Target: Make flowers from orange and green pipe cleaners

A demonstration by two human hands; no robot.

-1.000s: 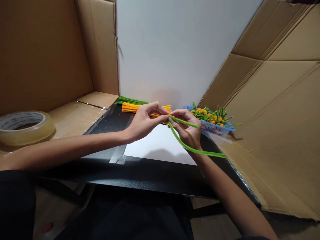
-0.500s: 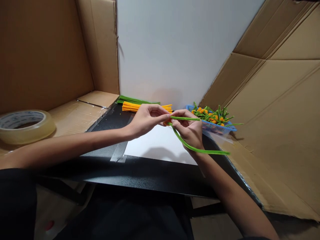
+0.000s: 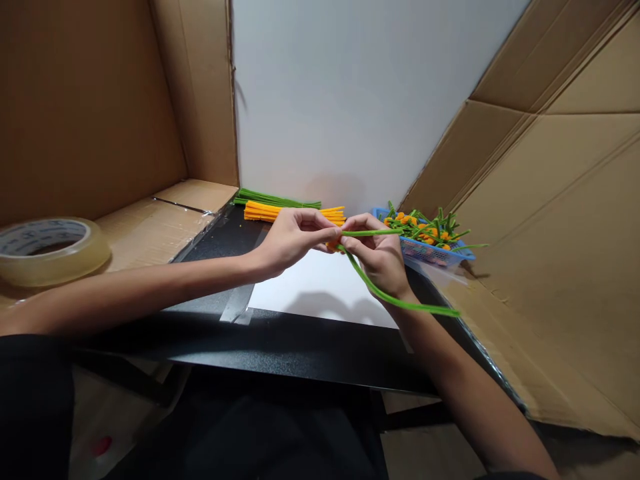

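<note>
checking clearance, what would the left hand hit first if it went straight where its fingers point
Likely the right hand: the left hand points straight at it, both pinching the green pipe cleaner.

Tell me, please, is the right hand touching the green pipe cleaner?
Touching: the head view shows the right hand pinching the green pipe cleaner near its bend.

- Pipe cleaner (image 3: 381,294): pinched between my left hand (image 3: 295,237) and my right hand (image 3: 381,259), long end trailing rightward past my right wrist.
- Sheet (image 3: 310,293): on the table (image 3: 280,347), beneath my fingers.
- Nearer bundle (image 3: 265,212): just behind my left fingertips.
- Farther bundle (image 3: 273,199): behind the nearer one.
- Basket (image 3: 433,254): right of my right fingers, with twisted pieces in it.
- Tape roll (image 3: 50,250): well left of my left fingers, on a cardboard flap (image 3: 150,233).
</note>
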